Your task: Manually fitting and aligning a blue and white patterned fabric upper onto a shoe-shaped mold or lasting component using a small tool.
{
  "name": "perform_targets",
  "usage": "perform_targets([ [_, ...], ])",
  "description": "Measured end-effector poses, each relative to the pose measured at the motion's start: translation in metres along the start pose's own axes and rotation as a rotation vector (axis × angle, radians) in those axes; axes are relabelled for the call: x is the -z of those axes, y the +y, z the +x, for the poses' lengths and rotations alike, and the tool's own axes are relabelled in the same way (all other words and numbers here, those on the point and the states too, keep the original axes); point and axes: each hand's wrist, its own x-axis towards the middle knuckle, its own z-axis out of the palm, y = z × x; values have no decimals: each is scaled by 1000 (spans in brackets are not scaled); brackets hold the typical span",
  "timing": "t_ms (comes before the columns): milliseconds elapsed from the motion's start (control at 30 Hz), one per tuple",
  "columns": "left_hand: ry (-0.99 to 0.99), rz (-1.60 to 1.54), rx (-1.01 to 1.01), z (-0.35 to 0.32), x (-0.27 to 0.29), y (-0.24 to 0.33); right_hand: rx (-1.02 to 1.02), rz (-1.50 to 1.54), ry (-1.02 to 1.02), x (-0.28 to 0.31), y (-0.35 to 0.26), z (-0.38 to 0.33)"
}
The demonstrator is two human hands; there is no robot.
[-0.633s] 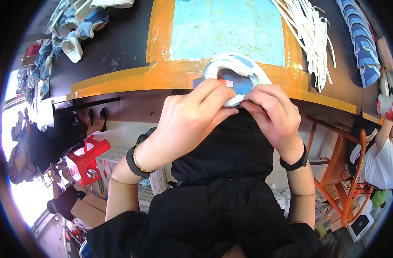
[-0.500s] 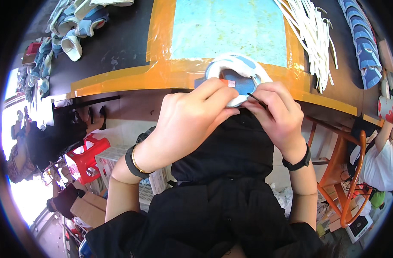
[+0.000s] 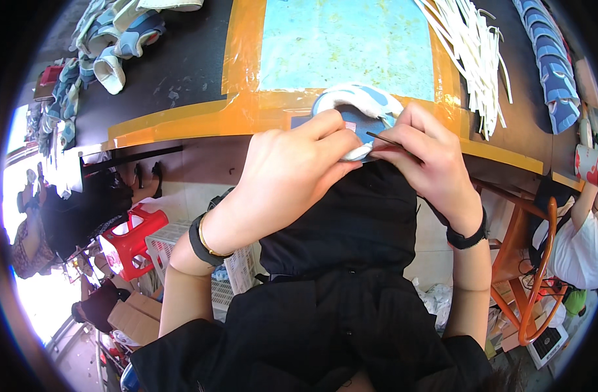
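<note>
A blue and white shoe upper (image 3: 372, 98) rests at the table's front edge, its opening turned toward me. My left hand (image 3: 309, 153) pinches its near left rim, the fingers hiding part of that edge. Between the thumb and fingers of my right hand (image 3: 433, 150) is a thin dark rod-like tool (image 3: 382, 138). Its tip reaches over the blue inside of the upper. My right fingertips are close to the upper's right rim; whether they touch it I cannot tell.
A light blue mat (image 3: 348, 49) is taped to the dark table. White strips (image 3: 472, 65) lie to its right, before a row of blue uppers (image 3: 555, 72). More uppers (image 3: 139, 34) are piled far left. A red stool (image 3: 139, 242) and a wooden chair (image 3: 544, 274) flank me.
My right hand has shifted a little to the right, with its wrist swung outward. The dark tool now lies flatter and points left. My left hand keeps its pinch on the upper.
</note>
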Motion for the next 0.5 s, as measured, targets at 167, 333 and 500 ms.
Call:
perform_targets([
  [167,102,-22,-19,-10,-11,0,-65,72,153,-19,-9,-12],
  [333,232,165,-74,-16,-4,0,88,-76,178,-30,-8,-27],
  [500,300,132,-258,-21,-15,-23,87,-136,134,-38,-14,-30],
])
